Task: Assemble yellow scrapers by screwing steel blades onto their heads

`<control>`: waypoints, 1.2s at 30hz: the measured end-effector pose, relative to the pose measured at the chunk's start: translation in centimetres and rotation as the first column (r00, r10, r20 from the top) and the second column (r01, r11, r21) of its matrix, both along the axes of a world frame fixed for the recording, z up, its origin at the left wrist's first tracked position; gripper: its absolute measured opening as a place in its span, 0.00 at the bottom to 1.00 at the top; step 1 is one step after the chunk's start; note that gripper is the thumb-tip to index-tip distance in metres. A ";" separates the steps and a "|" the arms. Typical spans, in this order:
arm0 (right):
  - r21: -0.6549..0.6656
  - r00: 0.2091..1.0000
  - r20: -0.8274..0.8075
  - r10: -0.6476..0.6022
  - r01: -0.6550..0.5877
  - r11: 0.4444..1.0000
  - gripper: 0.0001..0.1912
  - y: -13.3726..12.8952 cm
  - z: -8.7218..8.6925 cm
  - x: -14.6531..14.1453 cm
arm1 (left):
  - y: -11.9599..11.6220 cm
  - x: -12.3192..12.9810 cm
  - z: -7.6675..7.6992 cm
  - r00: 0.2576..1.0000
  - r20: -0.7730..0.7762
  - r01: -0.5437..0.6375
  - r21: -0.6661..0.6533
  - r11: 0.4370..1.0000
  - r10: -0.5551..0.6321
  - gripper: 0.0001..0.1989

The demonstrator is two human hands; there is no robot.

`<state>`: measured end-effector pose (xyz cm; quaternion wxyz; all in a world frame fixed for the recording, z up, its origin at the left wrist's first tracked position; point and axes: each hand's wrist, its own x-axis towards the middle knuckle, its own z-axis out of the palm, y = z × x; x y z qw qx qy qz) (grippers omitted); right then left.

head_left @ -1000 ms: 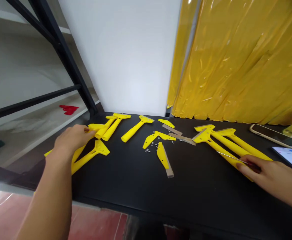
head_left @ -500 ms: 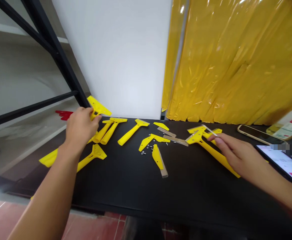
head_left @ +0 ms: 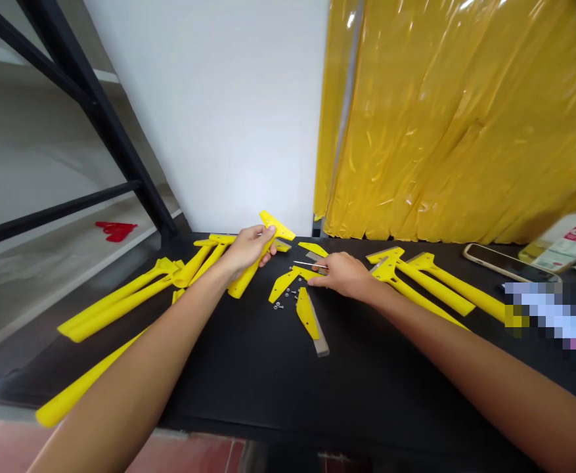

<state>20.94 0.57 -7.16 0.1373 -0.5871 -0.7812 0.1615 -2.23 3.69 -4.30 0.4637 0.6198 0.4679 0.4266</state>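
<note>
My left hand (head_left: 253,248) is closed around the neck of a yellow scraper handle (head_left: 278,226), its wide head sticking up past the fingers. Behind that hand lies another yellow scraper (head_left: 282,246), partly covered. A thin metal piece (head_left: 308,264) points left from my right hand (head_left: 341,274), whose fingers are closed on it; its kind is not clear. Beside and below the right hand are yellow clamp plates (head_left: 284,285), one of them (head_left: 308,314) resting on a greyish-brown strip (head_left: 321,345). Small screws and nuts (head_left: 278,306) are scattered left of it.
More yellow scrapers (head_left: 115,302) lie at the left, and several with metal edges (head_left: 391,263) at the right. Past those are a phone (head_left: 511,263) and a labelled bottle (head_left: 563,243). A black rack frame (head_left: 120,151) rises at the left, with a red item (head_left: 115,230) on its shelf.
My left hand has carried the yellow scraper handle rightward to the middle. My right hand has come left with the thin metal piece, away from the right-hand scrapers. The view has shifted slightly.
</note>
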 end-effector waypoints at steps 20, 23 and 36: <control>0.020 0.992 -0.123 -0.007 0.009 1.000 0.24 0.1 0.7 1.8 | -0.1 -1.0 0.5 0.998 -0.040 -0.049 -0.127 0.991 0.044 0.06; 0.029 0.994 -0.081 -0.071 0.074 0.997 0.22 0.2 0.7 3.7 | -0.3 -0.8 0.4 0.998 -0.053 -0.032 -0.139 0.990 0.025 0.07; 0.149 0.972 -0.189 -0.138 0.167 0.975 0.11 -0.9 -0.6 4.2 | -1.6 0.5 0.0 0.982 -0.101 0.138 -0.197 0.971 -0.160 0.11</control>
